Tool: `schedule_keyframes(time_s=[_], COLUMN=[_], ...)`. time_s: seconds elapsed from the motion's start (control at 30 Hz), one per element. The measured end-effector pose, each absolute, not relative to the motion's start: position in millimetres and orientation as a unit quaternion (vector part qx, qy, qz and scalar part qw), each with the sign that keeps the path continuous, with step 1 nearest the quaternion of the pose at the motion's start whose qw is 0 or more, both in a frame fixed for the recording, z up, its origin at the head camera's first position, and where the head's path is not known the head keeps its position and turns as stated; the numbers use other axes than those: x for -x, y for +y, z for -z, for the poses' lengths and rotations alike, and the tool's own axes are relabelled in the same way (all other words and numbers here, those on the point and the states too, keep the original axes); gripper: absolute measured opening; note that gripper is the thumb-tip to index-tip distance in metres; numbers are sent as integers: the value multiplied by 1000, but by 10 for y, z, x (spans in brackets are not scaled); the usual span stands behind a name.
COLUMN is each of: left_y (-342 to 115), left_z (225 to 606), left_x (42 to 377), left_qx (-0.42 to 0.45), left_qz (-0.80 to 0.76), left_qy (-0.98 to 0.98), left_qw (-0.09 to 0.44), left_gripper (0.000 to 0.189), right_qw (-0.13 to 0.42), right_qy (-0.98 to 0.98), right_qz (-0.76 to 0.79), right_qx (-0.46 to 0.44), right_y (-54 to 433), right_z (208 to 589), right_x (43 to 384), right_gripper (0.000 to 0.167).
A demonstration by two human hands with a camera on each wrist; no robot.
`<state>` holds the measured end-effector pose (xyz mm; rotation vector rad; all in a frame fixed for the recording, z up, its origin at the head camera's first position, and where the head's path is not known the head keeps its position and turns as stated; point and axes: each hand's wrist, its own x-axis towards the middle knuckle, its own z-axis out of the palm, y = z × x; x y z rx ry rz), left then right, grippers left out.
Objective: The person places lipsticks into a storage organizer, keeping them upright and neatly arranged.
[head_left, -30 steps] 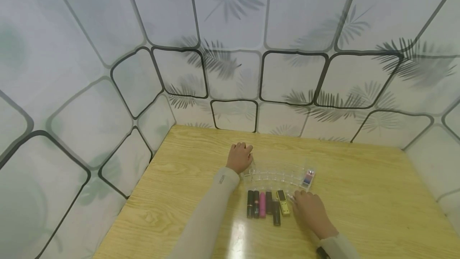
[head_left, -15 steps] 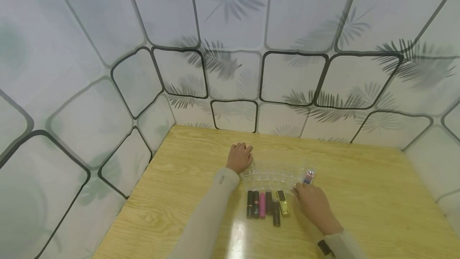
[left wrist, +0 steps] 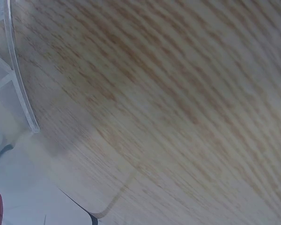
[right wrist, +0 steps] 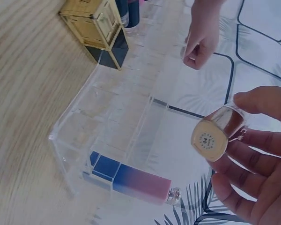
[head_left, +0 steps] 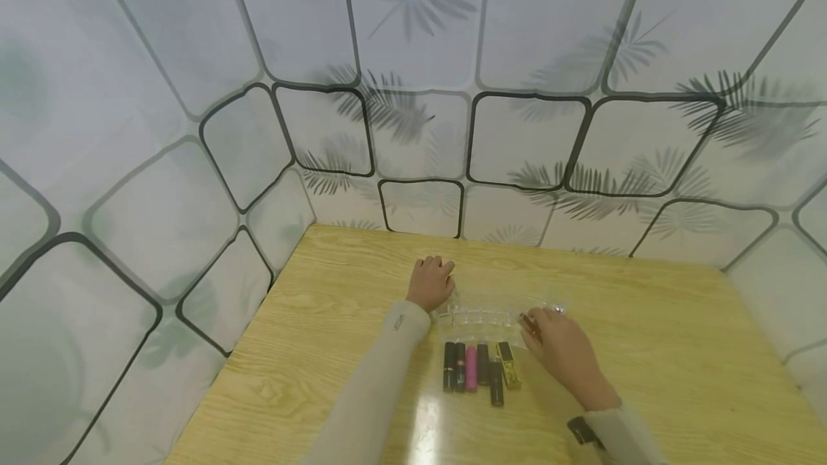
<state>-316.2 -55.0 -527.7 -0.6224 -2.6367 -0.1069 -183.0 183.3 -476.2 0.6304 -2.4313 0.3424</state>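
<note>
My right hand (head_left: pixel 568 354) holds a lipstick (right wrist: pixel 210 140) over the right part of a clear acrylic lipstick organizer (head_left: pixel 484 318). In the right wrist view, thumb and fingers pinch its shiny reddish-metallic side, and its pale gold base with a round label faces the camera. A blue-to-pink lipstick (right wrist: pixel 140 183) stands in an end compartment of the organizer. My left hand (head_left: pixel 431 283) grips the organizer's left end, its fingers curled at the edge; the exact contact is partly hidden.
In front of the organizer lie a gold-and-black lipstick (head_left: pixel 509 366), a pink tube (head_left: pixel 472 369) and several dark tubes (head_left: pixel 449 367). They rest on a wood-grain table (head_left: pixel 678 364). A patterned wall covering (head_left: pixel 420 135) rises behind the table.
My right hand has moved away from the table's front, up and over the organizer's right part, carrying the lipstick. It now covers most of the blue-to-pink lipstick. My left hand stays put.
</note>
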Motion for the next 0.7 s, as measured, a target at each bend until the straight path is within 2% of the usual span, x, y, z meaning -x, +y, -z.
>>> schedule_keyframes(time_s=[0.5,0.7], left_y=[-552,-554], left_z=[5276,5291], left_x=[3167,3184], left_qx=[224,225], left_qz=[41,47], left_qy=[-951,-952], left_qw=[207,202], left_gripper=[12,13], right_qw=[342,333], right_qy=[-891,-898], right_qz=[-201,-222], right_qx=[-221,-180], right_y=[1828,1826], right_z=[4663,4651], right_x=[1896,1926], right_gripper=[20,20])
